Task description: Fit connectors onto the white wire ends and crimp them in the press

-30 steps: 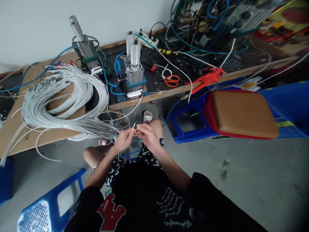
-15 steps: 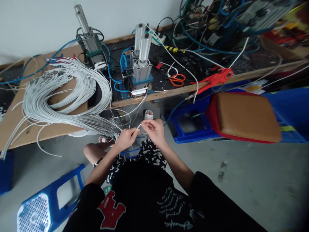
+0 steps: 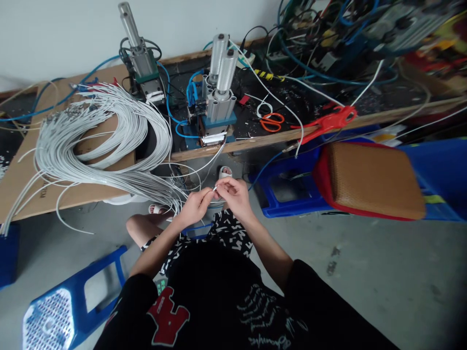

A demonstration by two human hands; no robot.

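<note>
At the left end of the bench [image 3: 255, 141], a thick bundle of white wires [image 3: 91, 141] loops over a sheet of cardboard [image 3: 25, 192]. Its strands sweep off the front edge and down toward the person's knees. A blue stool [image 3: 73, 296] stands on the floor below, at the lower left. The left hand [image 3: 195, 207] is raised just in front of the bench's front edge. Its fingers [image 3: 205, 196] are closed in a pinch on a single wire [image 3: 214, 189] drawn from the bundle. Only a short white tip of the wire shows past them, pointing up and to the right. The right hand [image 3: 235, 194] meets it there. Its thumb and forefinger are closed on the tip, so the wire end lies between the two sets of fingertips, which almost touch. Whether anything small sits on the tip is too fine to tell. Straight behind the hands, a pneumatic press [image 3: 219, 109] on a blue base stands at the front edge, and a second press [image 3: 142, 63] stands further back to the left. To the right, orange scissors [image 3: 272, 121] lie on the dark top, and a red clamp-like tool [image 3: 328, 120] lies along the front edge. Below it is a brown cushioned stool [image 3: 372, 180].
</note>
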